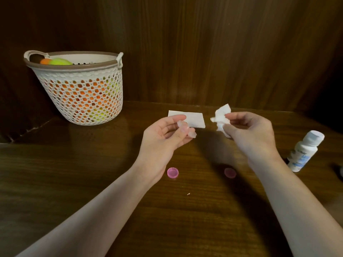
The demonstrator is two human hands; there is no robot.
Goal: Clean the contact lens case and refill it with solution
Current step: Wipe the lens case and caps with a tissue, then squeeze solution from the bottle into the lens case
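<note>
Left hand (163, 138) fingers pinched on clear lens case (185, 128) above tabletop (74, 182); right hand (254, 134) fingers clamped on crumpled tissue (221, 115). Two pink caps (173, 172) on tabletop, solution bottle (304, 151) far right.

A dark brown wooden tabletop (55, 173) is filling the lower part of the view, its grain running sideways and its polished surface catching a soft glare. Behind it a wall of dark wood panelling (204, 52) is rising, its grain running upright. The light is staying dim and warm, and the far right corner is sinking into shadow.
</note>
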